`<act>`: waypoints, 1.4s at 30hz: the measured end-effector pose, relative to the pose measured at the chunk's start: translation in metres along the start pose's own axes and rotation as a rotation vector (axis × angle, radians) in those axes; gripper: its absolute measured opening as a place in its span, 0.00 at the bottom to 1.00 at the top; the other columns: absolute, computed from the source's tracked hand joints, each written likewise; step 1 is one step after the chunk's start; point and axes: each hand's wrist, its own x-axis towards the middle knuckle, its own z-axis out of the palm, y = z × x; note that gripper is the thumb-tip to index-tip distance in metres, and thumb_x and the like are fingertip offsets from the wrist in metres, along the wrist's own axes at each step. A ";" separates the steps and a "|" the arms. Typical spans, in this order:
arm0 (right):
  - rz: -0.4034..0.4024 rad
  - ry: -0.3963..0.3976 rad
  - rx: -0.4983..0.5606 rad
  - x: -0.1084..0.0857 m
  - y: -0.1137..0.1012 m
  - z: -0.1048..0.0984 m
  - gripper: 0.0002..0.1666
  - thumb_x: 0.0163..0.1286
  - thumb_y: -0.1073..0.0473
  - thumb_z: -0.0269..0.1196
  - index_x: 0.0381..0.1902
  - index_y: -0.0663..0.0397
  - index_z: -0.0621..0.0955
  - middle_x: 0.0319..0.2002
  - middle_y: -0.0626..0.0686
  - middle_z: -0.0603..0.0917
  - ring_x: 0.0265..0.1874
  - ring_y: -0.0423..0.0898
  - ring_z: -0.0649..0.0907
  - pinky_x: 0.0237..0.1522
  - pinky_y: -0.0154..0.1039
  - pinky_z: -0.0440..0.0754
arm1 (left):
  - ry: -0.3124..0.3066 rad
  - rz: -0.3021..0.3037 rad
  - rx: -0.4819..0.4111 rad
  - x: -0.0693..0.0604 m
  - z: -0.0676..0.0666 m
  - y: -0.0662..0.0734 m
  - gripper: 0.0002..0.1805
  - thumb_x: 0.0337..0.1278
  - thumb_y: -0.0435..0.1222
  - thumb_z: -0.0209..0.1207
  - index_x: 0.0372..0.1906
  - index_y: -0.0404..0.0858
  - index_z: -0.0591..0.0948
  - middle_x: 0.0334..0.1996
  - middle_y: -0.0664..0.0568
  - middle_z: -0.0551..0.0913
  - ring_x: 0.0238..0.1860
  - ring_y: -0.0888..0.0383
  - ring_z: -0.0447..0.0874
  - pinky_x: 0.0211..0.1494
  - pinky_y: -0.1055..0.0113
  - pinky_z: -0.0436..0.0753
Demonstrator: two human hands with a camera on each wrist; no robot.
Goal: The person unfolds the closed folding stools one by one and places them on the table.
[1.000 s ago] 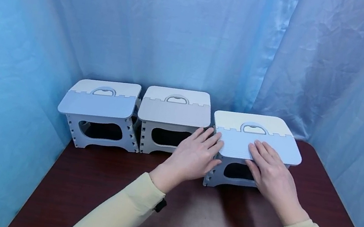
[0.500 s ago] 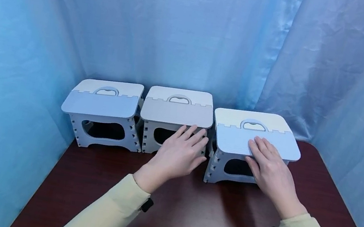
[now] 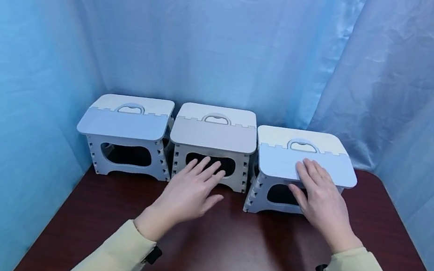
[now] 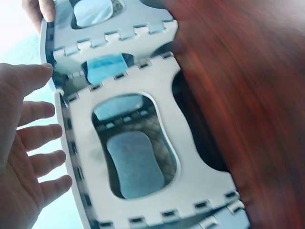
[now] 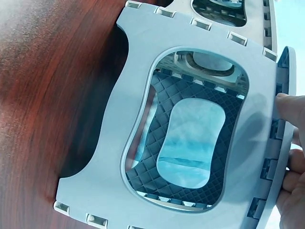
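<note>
Three folding step stools stand unfolded on the table. My right hand [image 3: 317, 199] rests with straight fingers on the blue top of the right stool [image 3: 302, 163], its thumb by the front edge. The right wrist view shows that thumb against the rim of the same stool [image 5: 114, 119]. In front of the grey middle stool [image 3: 214, 135] is my left hand [image 3: 186, 194], fingers spread, holding nothing. The left wrist view has these fingers close to the middle stool's top edge [image 4: 71, 157]; contact is unclear. The blue left stool [image 3: 125, 124] stands beside the middle one, untouched.
A dark red-brown wooden table [image 3: 232, 251] carries the stools. Blue curtains [image 3: 215, 36] hang close behind them and along both sides. The right stool sits slightly nearer to me than the other two.
My left hand has drawn away from the right stool and moved left to in front of the middle one. The right stool has shifted slightly back and left under my right hand.
</note>
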 end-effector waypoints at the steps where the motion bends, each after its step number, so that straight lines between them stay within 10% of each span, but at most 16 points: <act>1: 0.000 0.001 -0.001 0.001 0.001 0.001 0.41 0.60 0.60 0.75 0.69 0.66 0.75 0.67 0.69 0.75 0.66 0.67 0.74 0.72 0.59 0.67 | -0.006 -0.014 -0.007 -0.004 0.001 -0.003 0.33 0.70 0.56 0.59 0.72 0.44 0.74 0.73 0.47 0.71 0.76 0.45 0.64 0.78 0.48 0.63; 42: 0.086 -0.176 -0.060 0.019 0.019 0.009 0.42 0.69 0.56 0.68 0.75 0.66 0.66 0.74 0.68 0.66 0.73 0.67 0.65 0.76 0.61 0.58 | -0.088 -0.457 -0.145 -0.126 0.026 -0.095 0.35 0.66 0.51 0.64 0.71 0.35 0.74 0.71 0.35 0.72 0.73 0.32 0.65 0.73 0.34 0.64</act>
